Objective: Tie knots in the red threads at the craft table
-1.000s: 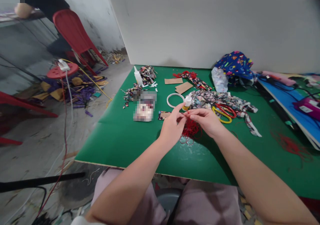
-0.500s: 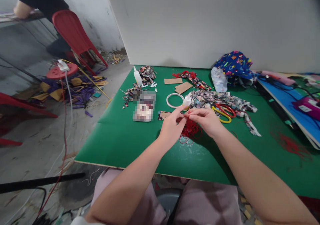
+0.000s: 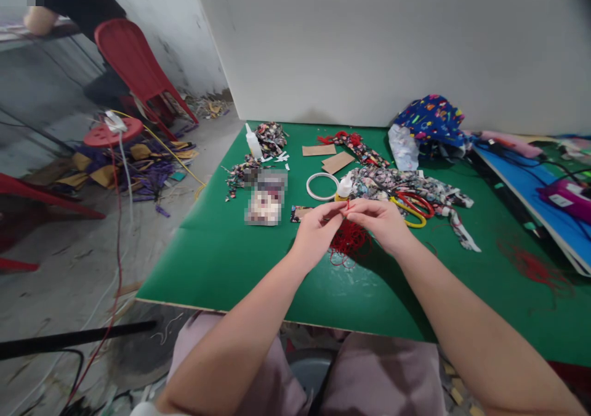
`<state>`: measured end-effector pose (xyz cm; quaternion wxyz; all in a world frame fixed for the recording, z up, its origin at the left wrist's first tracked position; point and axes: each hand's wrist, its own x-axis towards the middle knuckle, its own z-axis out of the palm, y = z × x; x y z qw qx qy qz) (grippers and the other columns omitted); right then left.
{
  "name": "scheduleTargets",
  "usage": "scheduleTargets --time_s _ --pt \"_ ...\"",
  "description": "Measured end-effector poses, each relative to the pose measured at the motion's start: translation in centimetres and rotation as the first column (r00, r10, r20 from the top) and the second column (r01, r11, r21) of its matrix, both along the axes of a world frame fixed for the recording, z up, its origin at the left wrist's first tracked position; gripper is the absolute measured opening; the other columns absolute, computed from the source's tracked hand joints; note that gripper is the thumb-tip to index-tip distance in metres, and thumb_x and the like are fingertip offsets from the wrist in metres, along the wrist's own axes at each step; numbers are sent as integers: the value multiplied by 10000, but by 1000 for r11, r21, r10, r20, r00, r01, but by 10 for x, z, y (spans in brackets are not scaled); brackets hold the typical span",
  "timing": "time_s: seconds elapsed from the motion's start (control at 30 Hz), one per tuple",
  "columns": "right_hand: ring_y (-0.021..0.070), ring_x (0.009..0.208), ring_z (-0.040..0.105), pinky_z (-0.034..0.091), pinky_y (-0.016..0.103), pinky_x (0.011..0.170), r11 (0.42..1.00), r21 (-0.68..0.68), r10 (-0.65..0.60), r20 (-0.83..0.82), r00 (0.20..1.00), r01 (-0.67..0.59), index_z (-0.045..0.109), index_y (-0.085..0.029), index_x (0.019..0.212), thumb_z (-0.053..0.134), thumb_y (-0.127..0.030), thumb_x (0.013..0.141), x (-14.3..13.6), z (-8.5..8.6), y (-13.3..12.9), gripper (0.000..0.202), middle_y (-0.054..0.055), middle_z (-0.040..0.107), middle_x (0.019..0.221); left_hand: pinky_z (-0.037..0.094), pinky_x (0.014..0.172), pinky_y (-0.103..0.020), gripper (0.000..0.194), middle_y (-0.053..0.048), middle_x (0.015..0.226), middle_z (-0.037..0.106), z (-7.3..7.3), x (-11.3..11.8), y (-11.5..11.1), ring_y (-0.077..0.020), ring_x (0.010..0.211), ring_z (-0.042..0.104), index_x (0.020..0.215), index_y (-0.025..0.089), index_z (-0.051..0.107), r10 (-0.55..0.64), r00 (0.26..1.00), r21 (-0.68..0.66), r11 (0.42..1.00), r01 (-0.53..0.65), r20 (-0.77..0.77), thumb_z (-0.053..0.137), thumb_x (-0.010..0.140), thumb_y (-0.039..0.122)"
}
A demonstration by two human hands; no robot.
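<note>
My left hand (image 3: 316, 230) and my right hand (image 3: 379, 222) meet fingertip to fingertip above the green table (image 3: 221, 256). Both are closed in a pinch on red thread, a short bit of which shows between the fingers. Beneath them hangs or lies a tangle of red thread (image 3: 349, 244); whether it joins the pinched piece I cannot tell. Just behind the fingers stands a glue bottle (image 3: 344, 188) with a white top. Scissors (image 3: 410, 210) with yellow and red handles lie right of my right hand, against a heap of floral fabric (image 3: 388, 182).
Beyond my hands are a white ring (image 3: 322, 186), brown card pieces (image 3: 338, 162) and a second bottle (image 3: 252, 141). A blurred-out packet (image 3: 265, 200) lies left. Blue patterned cloth (image 3: 431, 124) and a blue board (image 3: 549, 188) are right. Someone sits by a red chair (image 3: 133, 59) at far left.
My left fingers have drawn in: the raised index finger has come down beside the right fingertips. The red thread stays pinched, and the things on the table have not moved.
</note>
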<state>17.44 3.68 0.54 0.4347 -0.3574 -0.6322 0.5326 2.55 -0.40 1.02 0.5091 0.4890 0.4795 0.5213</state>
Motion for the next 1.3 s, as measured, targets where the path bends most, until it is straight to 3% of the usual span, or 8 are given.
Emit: scheduleTargets --time_s 0.23,0.7,0.93,1.0,1.1,1.13,1.2,1.3 --pt "173 835 617 461 356 862 998 48 36 89 995 -40 711 -225 697 712 -297 674 2 -2 1 76 22 689 817 483 827 -293 200 -77 948 684 -4 -4 2 -164 892 622 906 142 688 69 992 69 996 -62 -102 558 804 254" --pt "167 773 612 479 336 772 992 14 120 208 971 -126 710 -201 744 702 -334 672 2 -1 -3 151 23 679 820 493 751 -269 112 -51 900 654 6 -15 3 -148 840 612 811 176 710 -48 977 61 996 62 -208 657 731 234" --pt "166 776 624 481 321 770 984 -24 177 192 965 -176 710 -211 752 693 -335 687 1 -1 -4 141 17 693 808 480 711 -265 100 -53 854 673 11 -18 3 -152 779 613 757 160 677 -39 951 57 997 59 -306 628 747 247" --pt "168 781 628 479 319 782 986 -35 168 181 969 -165 711 -213 730 695 -325 688 1 0 -4 121 18 697 796 463 750 -296 158 -58 826 671 12 -26 4 -161 778 600 749 168 668 38 873 125 992 26 -487 557 802 268" --pt "168 782 632 476 322 798 991 -36 130 162 978 -126 715 -214 723 706 -317 677 0 1 -3 114 19 701 787 351 920 -441 378 -45 635 619 12 -44 9 -173 680 557 558 170 595 266 544 268 960 -78 -796 461 856 361" --pt "168 779 632 476 326 799 993 -33 121 164 979 -117 717 -215 728 706 -319 677 0 1 -3 117 20 702 785 294 959 -484 452 -34 570 584 11 -50 11 -166 626 537 496 171 549 285 458 270 958 -99 -842 432 864 408" --pt "170 780 631 475 334 805 993 -26 117 172 978 -115 720 -217 735 705 -324 677 0 1 -3 122 22 703 786 292 942 -493 539 -17 475 510 9 -61 15 -157 539 490 430 182 479 240 404 209 970 -121 -883 383 864 486" --pt "165 788 630 475 326 803 992 -35 121 170 978 -117 721 -219 735 709 -317 675 -1 1 -3 115 21 703 797 392 777 -400 566 -5 399 419 8 -68 19 -143 446 409 389 197 424 158 442 112 985 -128 -883 380 841 534"
